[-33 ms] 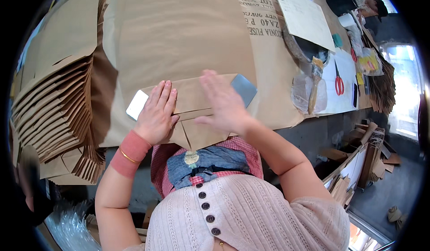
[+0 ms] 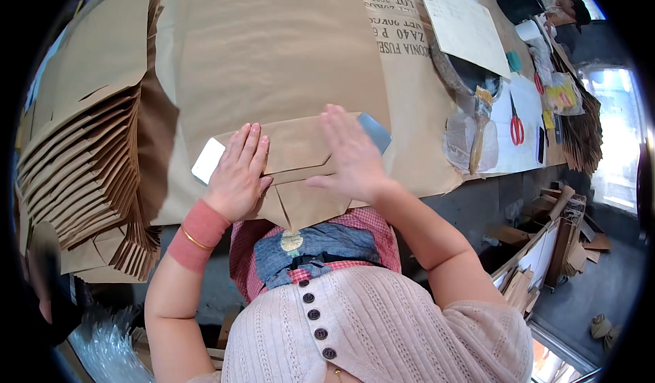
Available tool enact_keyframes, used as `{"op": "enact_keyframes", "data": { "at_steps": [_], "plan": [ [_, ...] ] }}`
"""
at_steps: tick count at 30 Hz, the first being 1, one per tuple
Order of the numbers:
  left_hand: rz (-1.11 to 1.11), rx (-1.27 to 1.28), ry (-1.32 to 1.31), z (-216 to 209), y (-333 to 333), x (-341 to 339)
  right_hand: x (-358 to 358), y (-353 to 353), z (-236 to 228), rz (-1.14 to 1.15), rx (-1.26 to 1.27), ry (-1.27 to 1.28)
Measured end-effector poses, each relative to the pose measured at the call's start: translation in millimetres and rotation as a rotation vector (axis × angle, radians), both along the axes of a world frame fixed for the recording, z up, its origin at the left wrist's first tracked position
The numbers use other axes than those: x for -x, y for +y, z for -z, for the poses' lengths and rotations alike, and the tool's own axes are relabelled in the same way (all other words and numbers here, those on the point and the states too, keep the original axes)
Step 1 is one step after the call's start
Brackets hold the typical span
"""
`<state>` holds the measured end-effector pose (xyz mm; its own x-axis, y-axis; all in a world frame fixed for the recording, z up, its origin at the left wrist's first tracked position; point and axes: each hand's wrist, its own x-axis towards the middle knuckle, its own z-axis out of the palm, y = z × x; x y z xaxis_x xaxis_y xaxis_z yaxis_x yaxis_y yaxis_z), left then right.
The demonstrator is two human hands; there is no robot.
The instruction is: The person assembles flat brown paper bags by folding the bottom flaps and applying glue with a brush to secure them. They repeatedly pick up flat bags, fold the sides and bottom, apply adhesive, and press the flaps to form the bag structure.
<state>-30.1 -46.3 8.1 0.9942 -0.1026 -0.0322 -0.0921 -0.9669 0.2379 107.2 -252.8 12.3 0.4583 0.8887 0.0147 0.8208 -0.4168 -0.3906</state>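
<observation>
Here I see the folded brown paper bag [image 2: 300, 171] lying crosswise under both flat, open palms, my left hand [image 2: 239, 175] and right hand [image 2: 351, 158], gripping nothing.

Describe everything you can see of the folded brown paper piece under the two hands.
The folded brown paper piece looks like kraft paper, lying flat at the near edge of a table covered in larger brown sheets. Its flaps are creased inward, forming a pointed tip that overhangs the edge toward the person. A flat metal plate sticks out at both ends. The left hand and right hand press on it, palms down, fingers spread.
</observation>
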Motion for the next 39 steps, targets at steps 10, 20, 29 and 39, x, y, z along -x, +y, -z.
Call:
{"op": "enact_keyframes", "data": {
  "at_steps": [10,20,29,39],
  "plan": [
    [-0.247,-0.001,-0.034,5,30,30,-12,-24,3,0.067,-0.020,-0.055],
    [-0.080,0.049,0.043,-7,30,18,-19,-24,4,-0.046,-0.092,-0.038],
    [-0.008,0.132,-0.039,-2,1,-6,-19,-6,-5,-0.165,-0.069,0.063],
    [-0.287,0.094,-0.112,7,25,29,-16,-3,0,-0.170,-0.056,0.064]
  ]
}}
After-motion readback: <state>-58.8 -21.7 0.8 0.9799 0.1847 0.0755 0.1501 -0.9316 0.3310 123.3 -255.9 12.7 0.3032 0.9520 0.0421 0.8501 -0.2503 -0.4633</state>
